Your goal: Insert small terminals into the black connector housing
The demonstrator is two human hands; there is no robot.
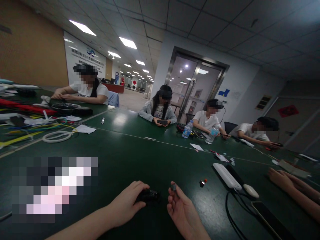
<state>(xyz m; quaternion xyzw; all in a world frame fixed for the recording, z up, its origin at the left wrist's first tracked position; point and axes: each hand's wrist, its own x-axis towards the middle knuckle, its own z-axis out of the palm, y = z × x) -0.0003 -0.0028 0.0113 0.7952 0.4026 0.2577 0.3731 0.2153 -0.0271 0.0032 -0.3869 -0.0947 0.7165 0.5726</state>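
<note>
On the green table, my left hand (130,201) is closed around a dark object with a shiny black end (151,195); its exact kind is hard to make out. My right hand (184,210) is a short way to the right, palm turned up, with thumb and forefinger pinching a small grey piece (173,187). The other fingers of that hand are curled. Beyond it and to the right lies a small metal part with an orange-red tip (202,183). The two hands are apart from each other.
To the right are a white power strip (226,176), a pale rounded object (251,191), a dark phone (271,220) and black cables (228,213). Another person's forearm (292,185) rests at the right. Coiled white cable (57,136) and wires lie left. Several people sit opposite.
</note>
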